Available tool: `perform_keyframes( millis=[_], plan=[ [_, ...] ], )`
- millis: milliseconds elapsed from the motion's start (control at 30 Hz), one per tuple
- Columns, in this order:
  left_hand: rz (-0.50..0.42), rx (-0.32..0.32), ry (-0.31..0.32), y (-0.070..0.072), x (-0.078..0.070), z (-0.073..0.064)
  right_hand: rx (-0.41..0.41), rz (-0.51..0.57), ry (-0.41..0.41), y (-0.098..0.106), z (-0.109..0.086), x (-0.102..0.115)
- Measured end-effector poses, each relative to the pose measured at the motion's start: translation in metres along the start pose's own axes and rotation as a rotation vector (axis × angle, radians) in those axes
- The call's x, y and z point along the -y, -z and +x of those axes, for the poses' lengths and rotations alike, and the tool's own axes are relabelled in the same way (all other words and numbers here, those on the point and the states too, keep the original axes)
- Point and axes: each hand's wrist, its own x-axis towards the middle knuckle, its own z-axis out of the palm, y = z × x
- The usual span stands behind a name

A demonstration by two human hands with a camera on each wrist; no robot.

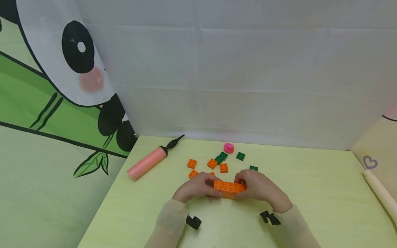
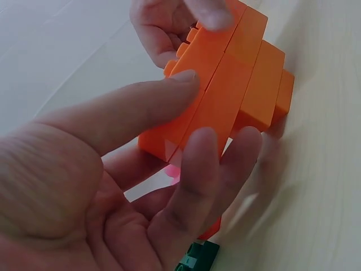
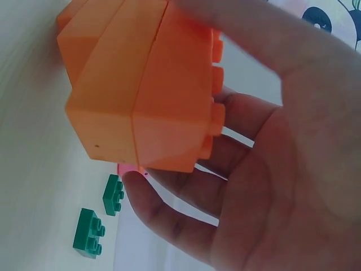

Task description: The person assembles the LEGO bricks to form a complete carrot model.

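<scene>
Both hands hold a stepped stack of orange toy bricks between them, low over the near middle of the table. My left hand grips its left end, with the thumb on the near face. At the right end my right hand pinches it between thumb and fingers. In the left wrist view the stack narrows in steps from its wide studded top down to its base. The right wrist view shows its flat end face and top studs beside the palm.
Loose orange bricks lie just beyond the hands, with several green bricks behind and to the right. A pink knobby piece sits near the wall. Left stands a pink hand pump, lying down; a pale roll lines the right edge.
</scene>
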Motion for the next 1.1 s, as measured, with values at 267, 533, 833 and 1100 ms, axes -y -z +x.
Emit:
perform_keyframes(
  millis=[267, 533, 833, 1100],
  plan=[
    [0.003, 0.009, -0.012, -0.001, 0.001, 0.000, -0.002, 0.154, 0.009, 0.002, 0.005, -0.010],
    [0.003, 0.006, -0.017, -0.002, 0.002, 0.001, -0.109, 0.154, 0.001, 0.006, 0.026, -0.020],
    [-0.023, 0.011, -0.020, -0.002, -0.001, -0.003, -0.076, 0.009, 0.020, 0.006, 0.062, -0.024],
    [-0.026, 0.008, -0.030, -0.001, -0.003, -0.006, -0.032, -0.077, 0.016, -0.002, 0.080, -0.025]
  ],
)
